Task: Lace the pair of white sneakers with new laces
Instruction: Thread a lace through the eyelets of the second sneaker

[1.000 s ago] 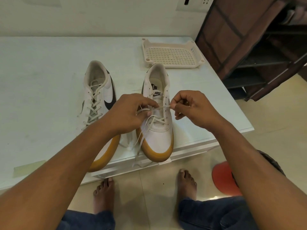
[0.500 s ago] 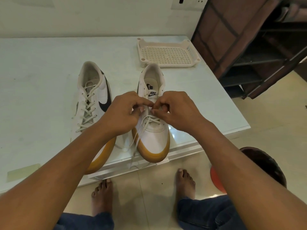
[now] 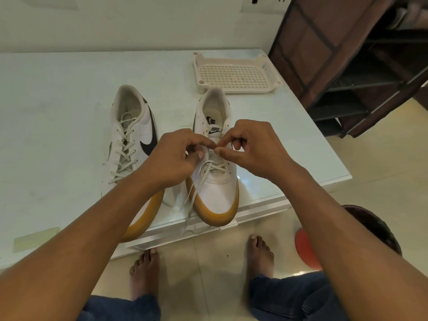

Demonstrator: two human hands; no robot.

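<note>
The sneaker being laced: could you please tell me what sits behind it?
A cream perforated tray lies just behind the sneaker, whose heel covers part of the near rim; whether they touch cannot be told.

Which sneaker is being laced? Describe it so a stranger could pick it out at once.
Start at the pale table, where a cream perforated tray sits near the far edge. Just in front of that tray stands a white sneaker. Unlike the fully laced sneaker beside it, only its lowest eyelets are crossed, and loose lace trails over the table's near edge.
</note>
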